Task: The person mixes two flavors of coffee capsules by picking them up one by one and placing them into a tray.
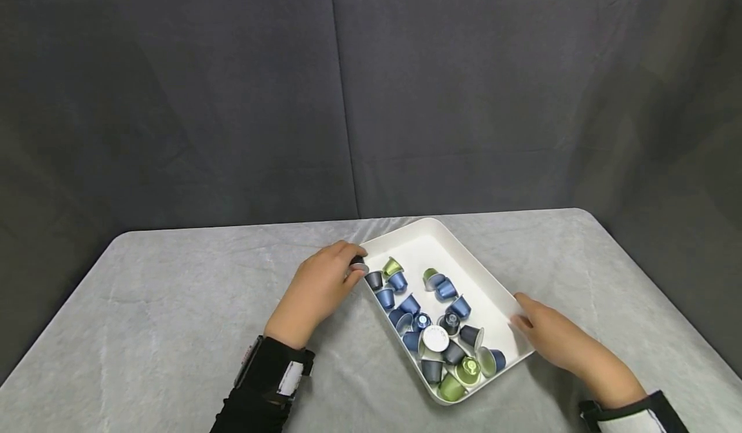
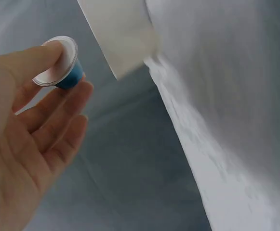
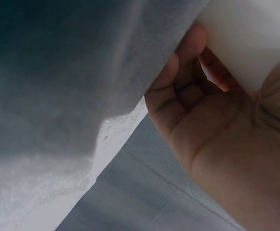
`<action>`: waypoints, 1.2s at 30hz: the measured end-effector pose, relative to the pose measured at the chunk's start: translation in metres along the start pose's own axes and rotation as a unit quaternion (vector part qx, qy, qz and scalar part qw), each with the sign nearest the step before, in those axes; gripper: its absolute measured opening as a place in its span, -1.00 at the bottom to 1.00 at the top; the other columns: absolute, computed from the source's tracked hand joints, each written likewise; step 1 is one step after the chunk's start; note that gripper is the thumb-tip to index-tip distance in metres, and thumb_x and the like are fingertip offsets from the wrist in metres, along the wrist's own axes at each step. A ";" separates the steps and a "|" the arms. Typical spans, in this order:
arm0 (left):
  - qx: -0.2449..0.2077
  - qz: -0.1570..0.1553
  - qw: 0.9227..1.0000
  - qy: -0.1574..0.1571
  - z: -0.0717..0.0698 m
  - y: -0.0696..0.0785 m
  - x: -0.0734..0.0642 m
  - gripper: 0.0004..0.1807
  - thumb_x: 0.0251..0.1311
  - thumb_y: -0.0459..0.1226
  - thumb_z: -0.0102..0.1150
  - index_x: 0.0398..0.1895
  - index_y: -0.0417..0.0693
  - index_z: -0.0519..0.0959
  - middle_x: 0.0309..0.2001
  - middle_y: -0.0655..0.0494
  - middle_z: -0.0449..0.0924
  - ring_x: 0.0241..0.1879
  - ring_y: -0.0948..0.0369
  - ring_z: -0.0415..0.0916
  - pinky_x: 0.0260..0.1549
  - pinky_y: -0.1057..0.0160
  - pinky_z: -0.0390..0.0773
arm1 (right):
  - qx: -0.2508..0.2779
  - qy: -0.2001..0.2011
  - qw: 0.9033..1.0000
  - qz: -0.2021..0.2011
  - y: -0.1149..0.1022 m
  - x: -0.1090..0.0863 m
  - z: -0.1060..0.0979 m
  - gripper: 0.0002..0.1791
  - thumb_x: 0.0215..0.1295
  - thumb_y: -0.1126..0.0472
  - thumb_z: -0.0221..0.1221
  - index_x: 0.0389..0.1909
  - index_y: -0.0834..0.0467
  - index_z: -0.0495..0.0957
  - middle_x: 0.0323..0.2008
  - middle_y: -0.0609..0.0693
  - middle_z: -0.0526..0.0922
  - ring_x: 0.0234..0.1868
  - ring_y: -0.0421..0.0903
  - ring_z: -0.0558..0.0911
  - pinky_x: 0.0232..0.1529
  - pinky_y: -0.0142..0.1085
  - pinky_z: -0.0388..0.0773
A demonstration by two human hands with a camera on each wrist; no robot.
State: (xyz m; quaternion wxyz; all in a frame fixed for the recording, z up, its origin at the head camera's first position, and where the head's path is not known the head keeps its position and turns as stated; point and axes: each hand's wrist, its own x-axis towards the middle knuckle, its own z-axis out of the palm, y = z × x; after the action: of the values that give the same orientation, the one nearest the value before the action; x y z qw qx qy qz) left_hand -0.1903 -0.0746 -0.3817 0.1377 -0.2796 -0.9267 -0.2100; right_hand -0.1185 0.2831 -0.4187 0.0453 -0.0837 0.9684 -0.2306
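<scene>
A white rectangular tray (image 1: 501, 291) lies at an angle over the table, with several blue, green and dark coffee capsules bunched toward its near and left sides. My left hand (image 1: 321, 285) is at the tray's left edge. Between thumb and fingertips it pinches a coffee capsule (image 2: 70, 77), whose pale lid faces the thumb; the body looks blue in the left wrist view. My right hand (image 1: 554, 334) grips the tray's right corner, thumb on the rim. In the right wrist view its fingers (image 3: 193, 41) curl beneath the white tray wall.
A grey cloth-covered table (image 1: 174, 330) extends around the tray on all sides. Dark grey curtain (image 1: 232, 98) hangs behind the table's far edge. Black wrist bands (image 1: 272, 368) sit on both forearms.
</scene>
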 end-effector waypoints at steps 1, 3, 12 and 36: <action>0.001 0.014 1.000 0.003 0.001 0.004 0.000 -0.70 0.26 -0.24 0.32 0.03 -0.09 0.61 -0.05 0.08 0.63 -0.03 0.09 0.59 -0.08 0.06 0.57 | 0.000 0.000 1.000 0.000 0.000 0.000 0.000 -0.58 0.42 0.35 0.07 0.16 0.56 0.29 0.03 0.52 0.51 0.12 0.45 0.48 0.10 0.25 0.41; 0.009 0.038 0.999 0.008 0.003 0.010 0.000 -0.71 0.23 -0.27 0.34 0.01 -0.08 0.61 -0.07 0.10 0.63 -0.07 0.10 0.60 -0.11 0.08 0.58 | 0.000 0.000 1.000 0.000 0.000 0.000 0.000 -0.59 0.42 0.35 0.07 0.15 0.55 0.30 0.01 0.50 0.52 0.11 0.44 0.50 0.09 0.25 0.42; 0.057 0.108 0.992 0.011 0.009 0.034 0.000 -0.70 0.16 -0.31 0.41 -0.04 -0.04 0.60 -0.12 0.15 0.61 -0.17 0.16 0.58 -0.20 0.18 0.59 | 0.003 -0.007 1.000 0.005 0.000 0.001 -0.001 -0.59 0.43 0.34 0.06 0.15 0.54 0.30 0.01 0.50 0.52 0.12 0.43 0.50 0.08 0.24 0.42; 0.101 0.209 0.971 -0.052 0.026 0.077 -0.004 -0.70 0.35 -0.10 0.21 0.07 0.03 0.61 -0.04 0.20 0.63 -0.04 0.24 0.59 0.04 0.25 0.52 | 0.010 -0.002 1.000 -0.005 0.002 0.000 0.000 -0.72 0.42 0.33 0.07 0.04 0.42 0.36 -0.12 0.33 0.60 0.00 0.28 0.59 -0.02 0.20 0.48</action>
State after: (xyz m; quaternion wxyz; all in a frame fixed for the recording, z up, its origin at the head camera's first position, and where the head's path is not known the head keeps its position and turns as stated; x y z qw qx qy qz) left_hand -0.1458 -0.0062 -0.3819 0.1583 -0.4626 -0.8698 -0.0668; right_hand -0.1186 0.2847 -0.4196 0.0473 -0.0888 0.9655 -0.2402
